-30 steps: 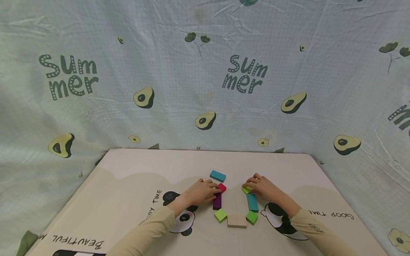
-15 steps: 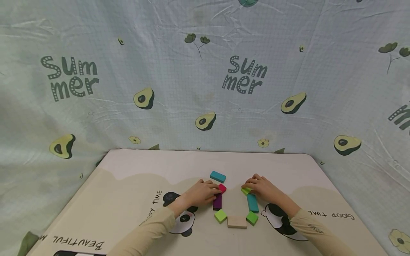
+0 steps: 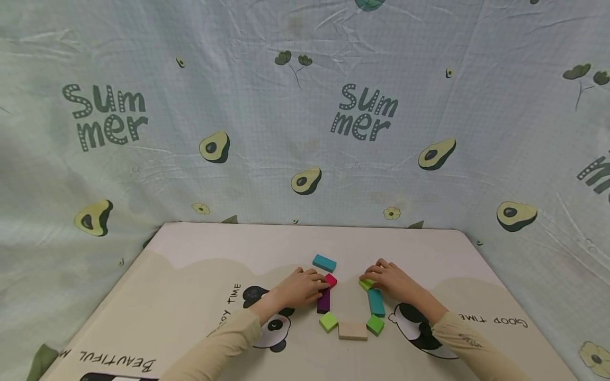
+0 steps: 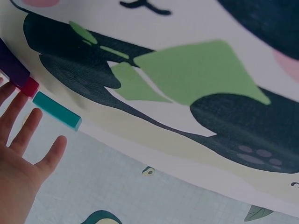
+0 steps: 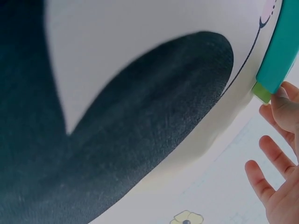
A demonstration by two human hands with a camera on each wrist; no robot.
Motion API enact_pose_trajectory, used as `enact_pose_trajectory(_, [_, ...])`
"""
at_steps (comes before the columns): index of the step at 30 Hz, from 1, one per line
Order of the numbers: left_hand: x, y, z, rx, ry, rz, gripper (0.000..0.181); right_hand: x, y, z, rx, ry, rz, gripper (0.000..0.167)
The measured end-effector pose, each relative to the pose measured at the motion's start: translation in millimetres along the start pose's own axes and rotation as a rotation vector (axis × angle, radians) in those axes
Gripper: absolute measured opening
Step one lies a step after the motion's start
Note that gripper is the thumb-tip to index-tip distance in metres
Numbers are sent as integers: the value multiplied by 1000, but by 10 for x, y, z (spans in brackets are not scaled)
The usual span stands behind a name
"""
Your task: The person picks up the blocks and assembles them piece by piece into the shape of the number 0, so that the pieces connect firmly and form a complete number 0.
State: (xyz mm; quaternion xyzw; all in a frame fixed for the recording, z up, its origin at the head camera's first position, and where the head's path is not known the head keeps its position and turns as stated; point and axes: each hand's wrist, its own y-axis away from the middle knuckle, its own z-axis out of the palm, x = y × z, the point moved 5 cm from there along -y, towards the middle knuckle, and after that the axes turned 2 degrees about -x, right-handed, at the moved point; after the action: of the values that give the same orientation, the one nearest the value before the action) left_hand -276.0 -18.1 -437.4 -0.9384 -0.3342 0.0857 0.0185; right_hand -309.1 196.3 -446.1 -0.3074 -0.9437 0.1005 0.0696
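Observation:
My left hand [image 3: 301, 287] is at the far end of an upright-running row on the left, its fingertips on the small red block [image 3: 331, 280]. That block touches the end of a purple block [image 3: 323, 300]; the thumb's contact is hidden. In the left wrist view, the other fingers spread away from the red block [image 4: 29, 87]. On the right, my right hand [image 3: 392, 279] pinches a lime green block [image 3: 366, 284] at the far end of a teal block [image 3: 376, 302]. Thumb and index meet the lime green block [image 5: 261, 92] in the right wrist view.
Nearer me lie a light green block [image 3: 328, 321], a plain wooden block [image 3: 352, 331] and a green block [image 3: 375, 324]. Beyond the red one is another teal block [image 3: 324, 263]. The printed table [image 3: 190, 296] ends at a patterned curtain [image 3: 267, 106].
Both hands stay in nearly the same places and the blocks keep their positions. The head view has shifted only very slightly.

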Motion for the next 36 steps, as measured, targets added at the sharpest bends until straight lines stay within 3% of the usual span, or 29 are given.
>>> enact_pose_trajectory(15, [6, 45, 59, 2, -29, -8, 36, -7, -127, -97, 11, 30, 2, 29])
enact_pose_trajectory(26, [35, 48, 57, -17, -10, -31, 36, -89, -543, -103, -10, 60, 14, 28])
enact_pose_trajectory(36, [39, 57, 54, -36, -9, -54, 37, -177, -877, -40, 11, 89, -32, 29])
